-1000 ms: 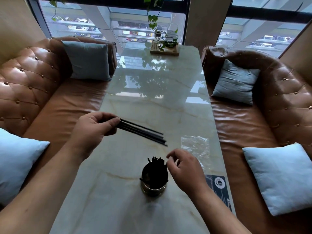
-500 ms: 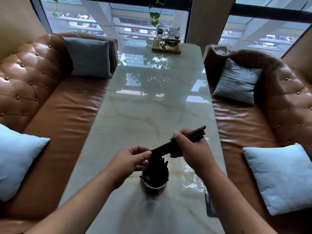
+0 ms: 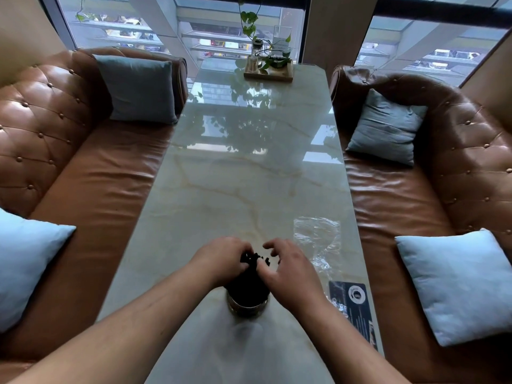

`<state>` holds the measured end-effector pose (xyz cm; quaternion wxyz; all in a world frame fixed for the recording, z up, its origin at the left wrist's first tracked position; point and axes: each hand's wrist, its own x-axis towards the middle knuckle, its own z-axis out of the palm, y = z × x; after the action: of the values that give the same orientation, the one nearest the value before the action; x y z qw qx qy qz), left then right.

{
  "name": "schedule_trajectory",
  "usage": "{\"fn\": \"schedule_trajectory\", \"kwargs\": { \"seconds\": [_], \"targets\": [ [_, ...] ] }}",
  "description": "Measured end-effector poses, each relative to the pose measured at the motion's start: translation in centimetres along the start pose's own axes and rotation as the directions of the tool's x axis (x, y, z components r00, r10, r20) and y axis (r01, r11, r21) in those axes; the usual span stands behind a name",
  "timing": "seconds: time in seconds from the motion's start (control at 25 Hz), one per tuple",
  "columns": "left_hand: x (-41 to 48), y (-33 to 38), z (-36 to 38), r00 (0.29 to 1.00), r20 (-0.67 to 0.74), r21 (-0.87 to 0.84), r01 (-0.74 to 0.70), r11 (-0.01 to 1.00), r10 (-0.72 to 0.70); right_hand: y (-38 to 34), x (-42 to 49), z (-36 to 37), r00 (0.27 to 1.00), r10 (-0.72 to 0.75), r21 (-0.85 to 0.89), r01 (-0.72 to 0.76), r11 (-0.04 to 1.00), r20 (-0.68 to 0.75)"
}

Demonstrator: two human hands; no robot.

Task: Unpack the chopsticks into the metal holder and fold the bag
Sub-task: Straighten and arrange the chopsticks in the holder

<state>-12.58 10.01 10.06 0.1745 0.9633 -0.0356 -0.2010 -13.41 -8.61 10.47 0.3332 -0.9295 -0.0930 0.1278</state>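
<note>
A round metal holder (image 3: 246,305) stands on the marble table (image 3: 249,176) close in front of me, packed with black chopsticks (image 3: 255,258) standing upright. My left hand (image 3: 223,259) curls around the left side of the chopstick tops. From the right, my right hand (image 3: 289,273) hovers over the same tops with its fingers spread, thumb touching them. Both hands hide most of the chopsticks. The clear plastic bag (image 3: 318,236) lies flat and crumpled on the table, to the right of the hands.
A dark printed card (image 3: 356,303) lies at the table's right edge near the bag. At the far end stands a wooden tray (image 3: 268,73) with a plant in a jar. Brown leather sofas (image 3: 91,173) with blue cushions (image 3: 460,284) flank the table.
The bundle of chopsticks my right hand held slanted above the holder now stands inside it. Both hands have come down onto the chopstick tops.
</note>
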Motion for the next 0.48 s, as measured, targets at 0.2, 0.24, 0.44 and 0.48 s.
{"fn": "schedule_trajectory", "kwargs": {
  "seconds": [0.2, 0.24, 0.44, 0.48],
  "targets": [
    [-0.3, 0.1, -0.9, 0.998, -0.061, -0.037, -0.034, 0.999, 0.032, 0.4, 0.2, 1.0, 0.986, -0.060, -0.068, 0.071, 0.995, 0.156],
    [-0.4, 0.1, -1.2, 0.997, -0.067, -0.037, -0.040, 0.999, 0.037, 0.4, 0.2, 1.0, 0.987, -0.062, -0.077, 0.074, 0.994, 0.149],
    [-0.5, 0.0, -3.8, 0.993, -0.099, -0.010, -0.063, 0.998, 0.062, 0.3, 0.0, 1.2, 0.990, -0.073, -0.087, 0.084, 0.993, 0.120],
    [-0.4, -0.1, -4.4, 0.992, -0.110, -0.004, -0.065, 0.998, 0.064, 0.3, 0.0, 1.1, 0.992, -0.068, -0.078, 0.076, 0.994, 0.104]
  ]
}}
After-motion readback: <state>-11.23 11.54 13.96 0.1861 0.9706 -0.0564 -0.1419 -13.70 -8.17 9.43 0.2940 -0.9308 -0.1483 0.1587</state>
